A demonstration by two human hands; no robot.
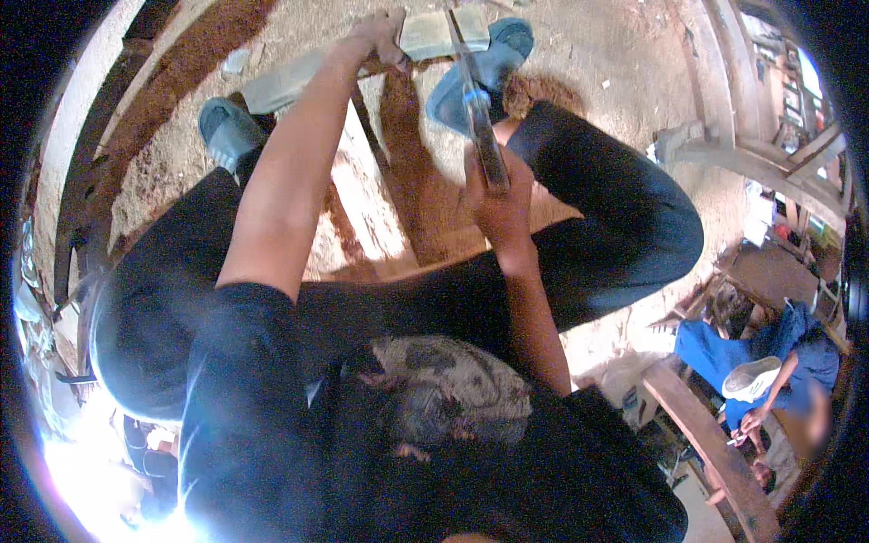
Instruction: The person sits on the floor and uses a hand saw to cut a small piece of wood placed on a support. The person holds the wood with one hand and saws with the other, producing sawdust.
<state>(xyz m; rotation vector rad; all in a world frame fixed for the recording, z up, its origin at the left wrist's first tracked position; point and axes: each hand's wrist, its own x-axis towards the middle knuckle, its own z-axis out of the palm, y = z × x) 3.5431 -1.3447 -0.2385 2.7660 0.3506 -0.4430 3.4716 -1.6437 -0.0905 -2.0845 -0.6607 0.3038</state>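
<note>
My right hand (503, 195) is closed round the dark handle of a long, narrow-bladed hand tool (463, 63) with a blue band near its middle. The tool points away from me, and its thin tip reaches the far edge of the view. My left arm is stretched far forward. At its end my left hand (382, 38) grips a greyish wooden board (439, 34) that lies crosswise on the ground between my feet. Some of its fingers are hard to make out. The tool's tip stands to the right of this hand, over or beside the board; which one I cannot tell.
My feet wear blue-grey clogs, a left clog (228, 131) and a right clog (471, 86), close to the board. Wooden beams (109, 136) run along the left. At the lower right a person (760, 380) in blue sits beyond a curved-looking wooden beam (701, 443).
</note>
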